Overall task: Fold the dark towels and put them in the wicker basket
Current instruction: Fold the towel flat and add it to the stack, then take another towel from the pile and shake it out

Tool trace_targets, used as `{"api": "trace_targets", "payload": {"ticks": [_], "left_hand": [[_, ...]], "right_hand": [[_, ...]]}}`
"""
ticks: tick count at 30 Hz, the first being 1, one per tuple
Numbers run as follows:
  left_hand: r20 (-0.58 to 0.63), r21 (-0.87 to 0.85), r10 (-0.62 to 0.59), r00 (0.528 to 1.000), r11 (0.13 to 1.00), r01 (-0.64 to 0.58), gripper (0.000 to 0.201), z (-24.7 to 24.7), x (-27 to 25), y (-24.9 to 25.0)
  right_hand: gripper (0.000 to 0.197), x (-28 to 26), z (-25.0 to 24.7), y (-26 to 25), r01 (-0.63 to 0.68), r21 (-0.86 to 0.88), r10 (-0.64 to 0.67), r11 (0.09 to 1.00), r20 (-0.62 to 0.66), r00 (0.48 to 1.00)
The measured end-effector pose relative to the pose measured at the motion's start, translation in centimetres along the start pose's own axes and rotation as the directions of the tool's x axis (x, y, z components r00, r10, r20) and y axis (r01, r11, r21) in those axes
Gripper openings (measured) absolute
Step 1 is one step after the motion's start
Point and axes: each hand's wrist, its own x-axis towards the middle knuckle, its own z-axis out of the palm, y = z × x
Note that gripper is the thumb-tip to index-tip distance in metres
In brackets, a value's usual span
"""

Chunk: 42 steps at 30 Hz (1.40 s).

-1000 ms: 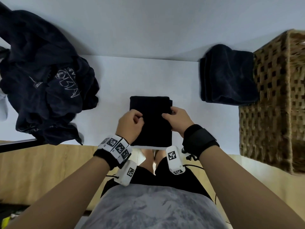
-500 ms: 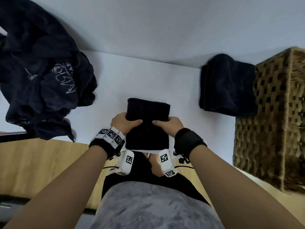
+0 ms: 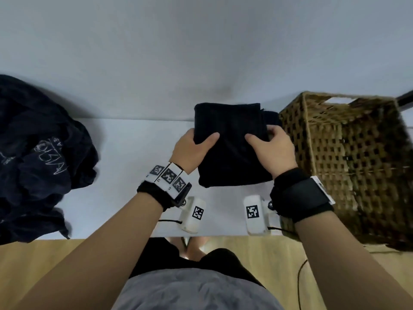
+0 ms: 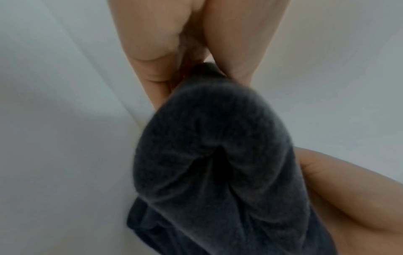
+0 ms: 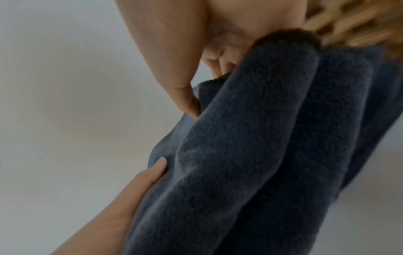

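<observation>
Step in hand, by my read: folding on this towel is done, it's in transit to the basket; next move calls for lifting it over the near rim and lowering it in flat so the layers don't slide open. Largest to smallest: white tabletop (image 3: pixel 125 157) runs as a band across the middle of the head view, smooth and matte, pale wall behind it. Wicker basket (image 3: pixel 348 166) at right of frame, boxy, open-weave brown lattice with a cut-out handle at the far rim; inside not visible, can't tell what's in it. Heap of unfolded dark cloth (image 3: pixel 40 157) at left edge, rumpled, some white scribble print on it, well apart from the hands. Folded towel (image 3: pixel 232 144) in centre-right, just beside the basket's near wall, a thick soft rectangle, plush nap, reads dark navy in the wrist views with rounded fold edges stacked in layers. A sliver of another dark folded piece (image 3: pixel 271 117) shows behind it against the basket; can't tell if the two are touching. Left hand (image 3: pixel 192 151) grips the towel's left edge, thumb on top, fingers wrapped under. Right hand (image 3: pixel 273 148) grips the right edge the same way, thumb on top, fingers curled over the side. Whether the towel is fully clear of the tabletop I can't tell for sure. Risk: soft stack may sag or splay if the grip loosens on one side.
</observation>
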Motion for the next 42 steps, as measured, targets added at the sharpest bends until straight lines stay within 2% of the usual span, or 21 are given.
{"api": "trace_targets", "payload": {"ticks": [1, 3, 5, 9, 11, 13, 15, 17, 19, 21, 23, 26, 28, 30, 33, 35, 38, 42], "left_hand": [[0.032, 0.000, 0.012, 0.999, 1.000, -0.012, 0.045, 1.2, 0.8, 1.0], [0.106, -0.017, 0.014, 0.994, 1.000, -0.013, 0.078, 3.3, 2.3, 2.5], [0.154, -0.020, 0.039, 0.987, 0.999, -0.036, 0.093, 5.0, 3.3, 3.3], [0.179, 0.041, 0.170, 0.969, 0.983, -0.180, 0.072, 7.3, 4.9, 3.9], [0.203, 0.074, 0.133, 0.970, 0.986, -0.151, 0.068, 8.1, 5.7, 3.7], [0.241, 0.163, 0.060, 0.969, 0.981, -0.102, 0.073, 8.9, 6.6, 3.6], [0.256, 0.305, 0.023, 0.967, 0.947, -0.103, 0.082, 9.2, 7.4, 3.4], [0.271, 0.421, 0.004, 0.963, 0.899, -0.122, 0.091, 9.1, 8.1, 3.6], [0.271, 0.494, -0.024, 0.962, 0.861, -0.118, 0.094, 8.6, 8.2, 3.5], [0.248, 0.566, -0.032, 0.968, 0.816, -0.118, 0.093, 7.9, 8.1, 3.2], [0.239, 0.616, -0.028, 0.971, 0.777, -0.129, 0.089, 7.2, 7.8, 2.9], [0.210, 0.585, 0.034, 0.977, 0.797, -0.153, 0.071, 5.4, 6.7, 3.1], [0.170, 0.484, 0.061, 0.984, 0.864, -0.137, 0.061, 3.3, 5.6, 3.1], [0.101, 0.399, 0.056, 0.993, 0.912, -0.092, 0.051, 0.2, 4.1, 2.9], [-0.056, 0.374, 0.026, 0.998, 0.927, -0.003, 0.033, -5.9, 1.3, 1.5], [-0.179, 0.389, 0.006, 0.984, 0.919, 0.065, 0.027, -10.7, -0.5, 0.1], [-0.384, 0.423, -0.026, 0.923, 0.884, 0.201, 0.019, -18.4, -2.9, -2.4], [-0.641, 0.344, -0.069, 0.764, 0.865, 0.366, 0.018, -27.6, -5.6, -6.5]], "right_hand": [[0.050, 0.9, -1.2, 0.0, 0.004, -0.004, -0.004, 1.000, -0.043, 0.999], [0.050, 2.6, -2.9, 0.1, 0.008, -0.041, -0.012, 0.999, -0.103, 0.995], [0.052, 4.1, -3.8, 0.3, 0.007, -0.112, -0.021, 0.994, -0.127, 0.992], [0.055, 5.7, -3.9, 0.1, 0.014, -0.202, -0.036, 0.979, -0.109, 0.993], [0.060, 6.0, -3.6, 0.2, 0.031, -0.301, -0.062, 0.953, -0.092, 0.994], [0.061, 6.0, -3.1, 0.4, 0.080, -0.434, -0.123, 0.897, -0.071, 0.990], [0.059, 5.9, -2.3, 0.7, 0.154, -0.526, -0.181, 0.837, 0.001, 0.984], [0.059, 6.1, -1.5, 1.3, 0.179, -0.529, -0.128, 0.830, 0.131, 0.983], [0.061, 6.1, -1.0, 2.3, 0.147, -0.557, -0.016, 0.818, 0.234, 0.972], [0.063, 6.1, -0.9, 3.0, 0.120, -0.587, 0.046, 0.801, 0.260, 0.965], [0.065, 6.0, -1.1, 3.0, 0.102, -0.556, 0.056, 0.825, 0.260, 0.964], [0.064, 5.1, -1.0, 1.6, 0.141, -0.496, -0.007, 0.857, 0.263, 0.965], [0.057, 4.0, -0.4, -0.1, 0.225, -0.456, -0.104, 0.861, 0.275, 0.956], [0.046, 2.5, 1.2, -2.4, 0.334, -0.396, -0.210, 0.856, 0.325, 0.922], [0.040, -0.3, 5.2, -6.3, 0.492, -0.326, -0.310, 0.807, 0.477, 0.823], [0.037, -2.3, 8.2, -8.8, 0.572, -0.267, -0.359, 0.776, 0.558, 0.748], [0.035, -5.4, 12.7, -11.9, 0.654, -0.195, -0.400, 0.731, 0.653, 0.643], [0.034, -8.8, 17.5, -14.2, 0.703, -0.165, -0.379, 0.691, 0.745, 0.548]]}}
